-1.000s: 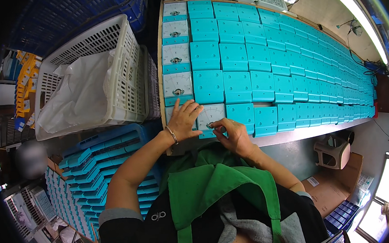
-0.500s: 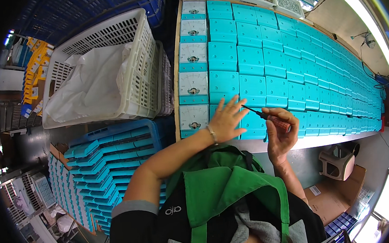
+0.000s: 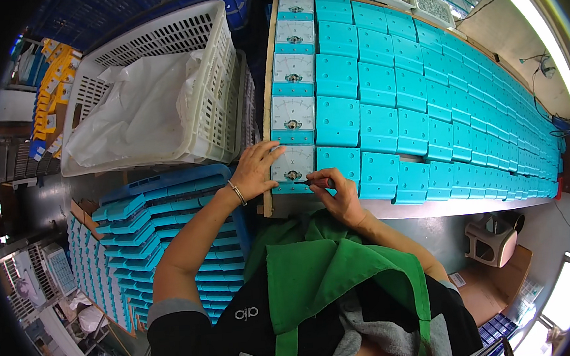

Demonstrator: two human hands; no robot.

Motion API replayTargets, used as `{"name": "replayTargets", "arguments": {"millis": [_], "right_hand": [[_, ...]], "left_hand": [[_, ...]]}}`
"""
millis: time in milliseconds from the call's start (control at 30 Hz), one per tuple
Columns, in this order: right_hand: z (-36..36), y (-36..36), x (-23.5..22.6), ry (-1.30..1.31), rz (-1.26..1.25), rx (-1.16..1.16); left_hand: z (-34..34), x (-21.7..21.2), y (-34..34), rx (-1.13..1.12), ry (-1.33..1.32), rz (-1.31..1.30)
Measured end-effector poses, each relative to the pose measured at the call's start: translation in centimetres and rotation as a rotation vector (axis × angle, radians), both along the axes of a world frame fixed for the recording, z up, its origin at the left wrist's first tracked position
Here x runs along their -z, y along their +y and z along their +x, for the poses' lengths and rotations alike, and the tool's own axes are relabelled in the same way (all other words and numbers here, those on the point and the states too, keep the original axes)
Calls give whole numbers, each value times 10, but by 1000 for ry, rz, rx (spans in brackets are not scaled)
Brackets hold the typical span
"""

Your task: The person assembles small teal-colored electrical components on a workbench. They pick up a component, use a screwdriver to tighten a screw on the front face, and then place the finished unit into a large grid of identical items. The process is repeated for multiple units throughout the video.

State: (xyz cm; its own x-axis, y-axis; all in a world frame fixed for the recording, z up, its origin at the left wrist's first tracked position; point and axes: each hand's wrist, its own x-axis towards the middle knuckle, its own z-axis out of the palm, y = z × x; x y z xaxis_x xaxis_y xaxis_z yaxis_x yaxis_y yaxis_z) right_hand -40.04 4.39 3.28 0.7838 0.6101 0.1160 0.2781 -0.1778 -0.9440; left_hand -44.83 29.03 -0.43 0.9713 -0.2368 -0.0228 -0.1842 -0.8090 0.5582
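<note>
Your left hand [image 3: 256, 169] lies flat, fingers spread, on the left edge of the nearest white-faced, teal-framed square panel meter [image 3: 291, 164], pinning it at the near left corner of the long workbench [image 3: 432, 206]. Your right hand [image 3: 339, 191] is clenched around a small dark-handled screwdriver [image 3: 314, 182], its tip at the meter's lower front. More meters run in a column away from you; beside them, rows of teal plastic back covers [image 3: 399, 104] fill the bench. A white slatted plastic crate [image 3: 153, 88] holding a clear bag stands left.
</note>
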Motion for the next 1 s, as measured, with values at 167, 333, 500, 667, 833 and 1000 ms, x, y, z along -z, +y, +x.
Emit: {"name": "replayTargets", "arguments": {"millis": [167, 333, 500, 667, 833, 1000], "right_hand": [[-2, 5, 2, -87, 53, 45], [2, 10, -3, -167, -43, 18], [-3, 15, -23, -276, -115, -136], [4, 20, -19, -238, -116, -102], [12, 24, -21, -262, -160, -130], [11, 27, -16, -376, -166, -139]], "left_hand": [[0, 3, 1, -17, -6, -54], [0, 5, 2, -12, -15, -64], [-1, 6, 3, -26, -7, -77], [0, 8, 2, -37, -18, -101], [-1, 9, 2, -42, -42, -108], [-1, 8, 2, -47, -42, -124]]}}
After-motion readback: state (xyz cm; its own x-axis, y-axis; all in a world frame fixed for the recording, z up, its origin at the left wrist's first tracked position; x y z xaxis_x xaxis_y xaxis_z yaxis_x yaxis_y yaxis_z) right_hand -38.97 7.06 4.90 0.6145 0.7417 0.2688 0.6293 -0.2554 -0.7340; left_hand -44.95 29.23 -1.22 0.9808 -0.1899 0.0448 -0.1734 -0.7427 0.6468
